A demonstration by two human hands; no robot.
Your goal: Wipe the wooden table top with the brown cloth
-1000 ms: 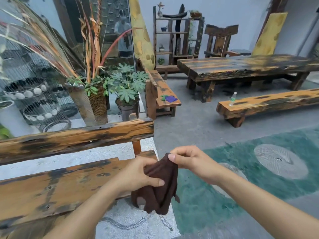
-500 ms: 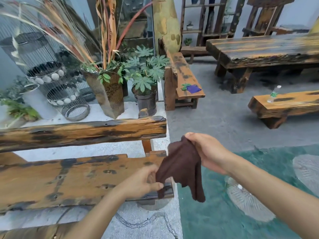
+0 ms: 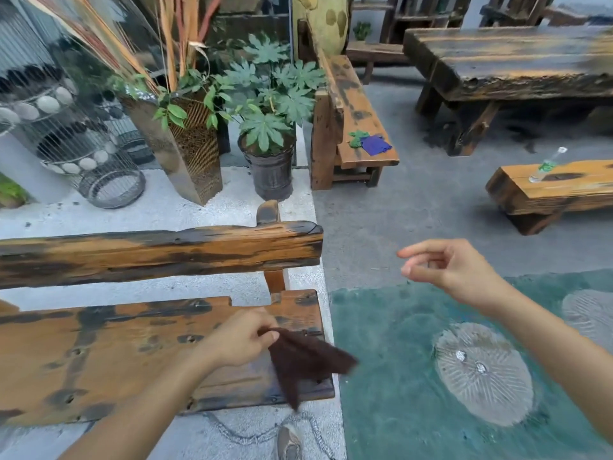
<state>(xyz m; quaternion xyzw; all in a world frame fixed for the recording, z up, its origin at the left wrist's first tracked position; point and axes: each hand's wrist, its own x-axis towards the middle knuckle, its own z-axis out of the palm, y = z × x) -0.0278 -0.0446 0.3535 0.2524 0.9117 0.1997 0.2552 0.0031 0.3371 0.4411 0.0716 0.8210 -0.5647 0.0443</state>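
Nearest us, our left hand (image 3: 239,340) alone pinches a corner of the brown cloth (image 3: 305,361), which trails over the end of the wooden bench seat (image 3: 99,346) — half a second ago both hands held it. Our right hand (image 3: 454,270) has let go and hangs above the green floor, fingers loosely curled round nothing. Farther off, the wooden table top (image 3: 504,61) stands well apart from the cloth — so wiping, we judge, has not begun, and the cloth must first be carried over.
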